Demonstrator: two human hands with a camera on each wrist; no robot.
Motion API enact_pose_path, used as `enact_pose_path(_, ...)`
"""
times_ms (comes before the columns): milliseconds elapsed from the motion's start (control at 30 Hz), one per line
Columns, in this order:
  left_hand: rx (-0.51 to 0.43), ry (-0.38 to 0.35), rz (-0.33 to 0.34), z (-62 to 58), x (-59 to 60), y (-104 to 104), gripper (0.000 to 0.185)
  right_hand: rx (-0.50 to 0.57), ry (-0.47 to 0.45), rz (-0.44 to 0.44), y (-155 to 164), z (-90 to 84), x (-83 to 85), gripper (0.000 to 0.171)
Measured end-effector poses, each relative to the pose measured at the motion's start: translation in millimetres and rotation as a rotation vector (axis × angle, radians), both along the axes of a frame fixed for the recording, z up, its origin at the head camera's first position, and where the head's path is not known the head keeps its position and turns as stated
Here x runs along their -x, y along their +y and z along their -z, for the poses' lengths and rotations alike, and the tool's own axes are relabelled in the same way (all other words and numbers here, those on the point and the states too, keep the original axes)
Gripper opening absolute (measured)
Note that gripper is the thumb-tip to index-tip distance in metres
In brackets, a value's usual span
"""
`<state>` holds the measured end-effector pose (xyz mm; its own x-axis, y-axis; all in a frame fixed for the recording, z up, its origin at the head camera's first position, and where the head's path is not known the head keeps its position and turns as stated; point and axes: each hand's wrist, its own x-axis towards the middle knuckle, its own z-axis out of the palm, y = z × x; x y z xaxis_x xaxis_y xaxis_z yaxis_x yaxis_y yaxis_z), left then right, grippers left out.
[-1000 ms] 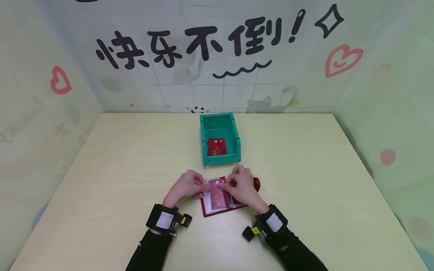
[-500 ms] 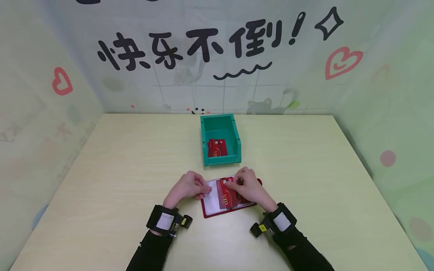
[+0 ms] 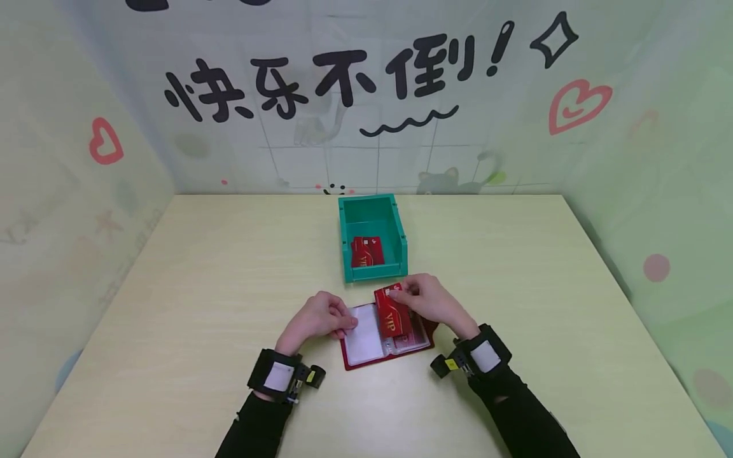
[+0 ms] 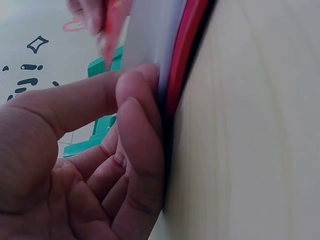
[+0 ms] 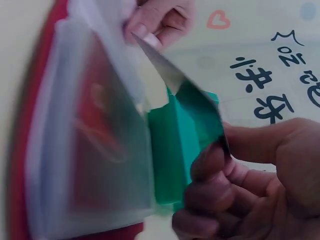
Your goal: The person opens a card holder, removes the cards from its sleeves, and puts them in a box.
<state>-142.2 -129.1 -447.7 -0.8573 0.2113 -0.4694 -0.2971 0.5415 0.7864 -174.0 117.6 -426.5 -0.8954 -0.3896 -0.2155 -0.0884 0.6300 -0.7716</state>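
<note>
Since half a second ago, the right hand (image 3: 435, 299) and its red card (image 3: 392, 319) have moved up and to the right. The card is off the white page (image 3: 364, 337) of the little book (image 3: 390, 346) and hangs over the other page. The right hand pinches it near its far end, thumb on one side and fingers on the other. The left hand (image 3: 323, 316) pinches the left edge of the book; it is hard to tell if it has just the page or the red cover (image 4: 181, 61) too. The book lies spread out on the desk (image 3: 229, 267), about midway between the left and right edges. Past it, a green bin (image 3: 376, 271) stands near the far edge, with more red cards (image 3: 368, 253) inside. The held card could slip and drop, as only one end is gripped. Its low corner could catch the clear page (image 5: 112, 192) and tug it. If the left hand lets go, the book could slide.
</note>
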Motion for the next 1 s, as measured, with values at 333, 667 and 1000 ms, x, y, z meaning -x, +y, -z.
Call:
enact_pose_path(333, -0.011, 0.016, 0.016, -1.1, -0.9, -1.8, 0.016, 0.017, 0.159, 0.106, -26.1, -28.0, 44.4, 0.029)
enact_pose_path(667, -0.020, 0.023, 0.026, -1.2, 0.2, -0.9, 0.015, -0.105, 0.147, 0.094, -53.1, -35.3, 80.4, 0.029)
enact_pose_path(1000, -0.030, 0.002, 0.014, -2.5, -1.5, 1.7, 0.013, -0.385, 0.119, 0.024, -84.2, -28.5, 102.3, 0.028)
